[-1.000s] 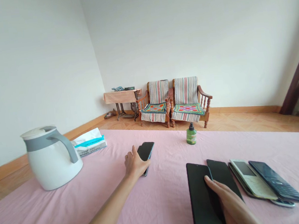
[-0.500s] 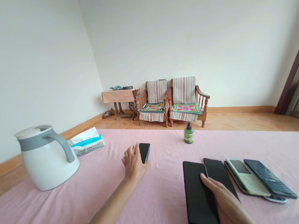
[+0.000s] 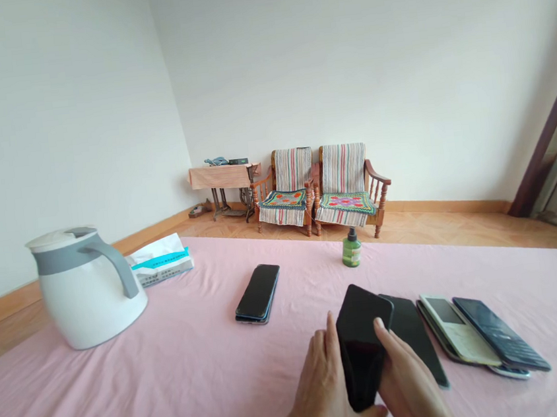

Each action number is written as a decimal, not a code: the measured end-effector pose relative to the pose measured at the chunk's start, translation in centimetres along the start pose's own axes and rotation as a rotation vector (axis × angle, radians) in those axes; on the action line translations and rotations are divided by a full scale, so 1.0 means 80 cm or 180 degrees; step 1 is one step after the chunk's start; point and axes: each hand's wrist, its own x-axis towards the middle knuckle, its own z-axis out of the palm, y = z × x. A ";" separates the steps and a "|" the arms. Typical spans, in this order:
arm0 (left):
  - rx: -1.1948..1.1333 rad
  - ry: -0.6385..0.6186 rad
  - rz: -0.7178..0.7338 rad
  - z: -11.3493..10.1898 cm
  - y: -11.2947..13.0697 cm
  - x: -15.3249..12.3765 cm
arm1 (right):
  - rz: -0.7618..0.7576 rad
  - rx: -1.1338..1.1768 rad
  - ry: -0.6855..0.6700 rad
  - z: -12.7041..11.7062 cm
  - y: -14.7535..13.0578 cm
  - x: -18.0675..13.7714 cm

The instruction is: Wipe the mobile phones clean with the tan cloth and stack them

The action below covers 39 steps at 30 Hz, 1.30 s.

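Moved since the earlier frame: the left hand [image 3: 322,389] has been drawn back from the far phone [image 3: 258,293], which is left flat and alone on the pink table [image 3: 177,378]; the large black phone [image 3: 363,352] has been lifted off the cloth.
Head view, left hand: the large black phone is gripped along its left edge, thumb raised beside it, fingers closed on it.
Head view, right hand [image 3: 411,387]: the same phone is clasped from the right, fingers [image 3: 382,337] laid over its face.
Phone position: it is held tilted above the near table edge, between both hands.
Beside it: a black slab phone [image 3: 416,340], a white keypad phone [image 3: 458,329] and a dark keypad phone [image 3: 501,341] are laid in a row.
Further off: a white kettle [image 3: 85,288], a tissue pack [image 3: 162,260] and a green bottle [image 3: 351,249] are seen.
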 end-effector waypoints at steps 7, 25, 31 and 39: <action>-0.0403 0.0701 0.0140 -0.026 -0.006 0.003 | -0.0354 -0.0487 -0.0365 0.010 -0.019 -0.017; 0.1894 0.1113 -0.1249 -0.160 -0.097 0.092 | -0.0791 -0.0921 -0.0052 -0.050 -0.077 0.002; 0.1806 0.1120 -0.1374 -0.152 -0.100 0.092 | -0.0911 -0.0819 0.0059 -0.058 -0.087 0.004; 0.1051 0.1133 -0.0898 -0.146 -0.096 0.086 | -0.1298 -0.2098 0.0419 -0.061 -0.088 0.010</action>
